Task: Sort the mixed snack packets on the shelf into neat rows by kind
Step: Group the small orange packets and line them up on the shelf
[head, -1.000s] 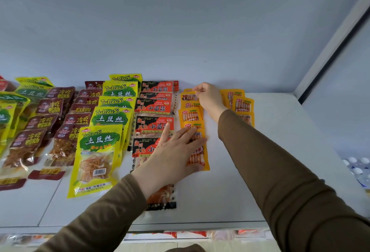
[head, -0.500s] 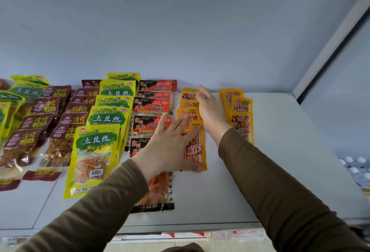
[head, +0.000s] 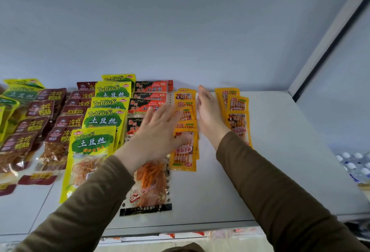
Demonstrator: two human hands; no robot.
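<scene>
Soft, even, fairly bright daylight fills the scene, leaving only faint shadows on the white metal shelf (head: 280, 151) just under the wrists and no hard edges anywhere. The left hand (head: 158, 131) is smeared by motion blur, its fingers ghosting over the packets beneath, while the right hand (head: 209, 111) beside it stays fairly sharp. Far to the left of the left hand the glossy dark-red foil packets (head: 22, 147) catch small glints and soften, and the wide lens bends straight lines near the frame's edges.

Snack packets (head: 185, 147) lie flat in overlapping rows by kind.
</scene>
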